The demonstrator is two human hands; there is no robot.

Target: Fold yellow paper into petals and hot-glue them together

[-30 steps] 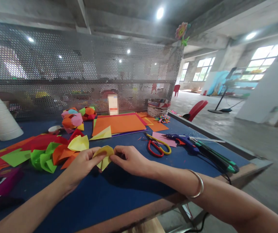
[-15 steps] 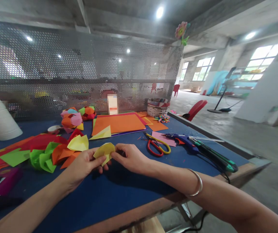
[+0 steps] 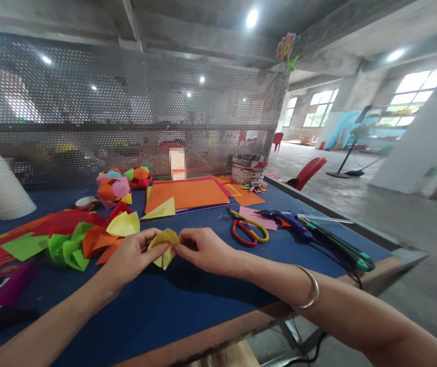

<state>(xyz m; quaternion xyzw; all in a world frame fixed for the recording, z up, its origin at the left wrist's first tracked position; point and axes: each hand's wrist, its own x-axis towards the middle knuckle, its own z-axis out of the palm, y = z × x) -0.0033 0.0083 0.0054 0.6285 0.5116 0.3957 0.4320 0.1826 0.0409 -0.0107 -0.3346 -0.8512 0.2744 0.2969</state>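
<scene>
A small piece of yellow paper (image 3: 166,235), creased and curved, is held above the blue table top between both hands. My left hand (image 3: 136,257) pinches its left side, thumb laid across the front. My right hand (image 3: 203,248) grips the right edge between thumb and fingers. Just behind my left hand lies a folded yellow paper piece (image 3: 124,224). Folded orange pieces (image 3: 95,242) and folded green pieces (image 3: 67,248) are lined up to its left. Red-and-yellow-handled scissors (image 3: 249,229) rest to the right of my right hand.
A stack of orange paper (image 3: 188,194) lies behind the hands. At right are a blue glue gun (image 3: 289,221), a green-and-black cutter (image 3: 338,244) and a woven basket (image 3: 249,168). Paper cups (image 3: 0,183) stand at left, near a purple tool (image 3: 2,300). A perforated metal screen (image 3: 127,102) closes the back.
The yellow paper has been turned and bent between my fingers, and its lower part now hangs more open. My left thumb has slid right across it. The table items stay put.
</scene>
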